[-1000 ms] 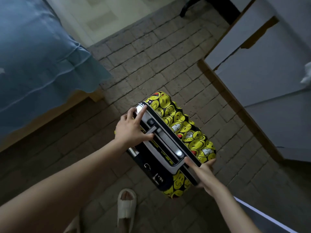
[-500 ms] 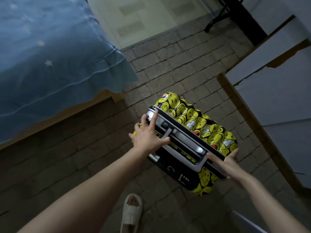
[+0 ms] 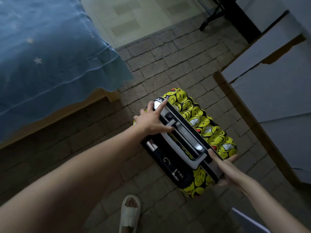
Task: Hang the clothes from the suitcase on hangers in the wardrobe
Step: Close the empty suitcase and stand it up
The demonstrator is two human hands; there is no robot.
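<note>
We see the bed (image 3: pixel 50 64) filling ten o'clock, its frame edge running close to the case's left side. The wardrobe (image 3: pixel 276 101) takes three o'clock, its wooden base edge just right of the case, with a strip of brick floor (image 3: pixel 168 64) open toward twelve. The case (image 3: pixel 198 128) stands upright at centre, shut. Our left hand (image 3: pixel 151 121) lies flat with fingers spread on its top; our right hand (image 3: pixel 225 167) cups the near corner with straight fingers. A slipper (image 3: pixel 129 214) sits at six. Since a second ago the case sits further from the wardrobe.
</note>
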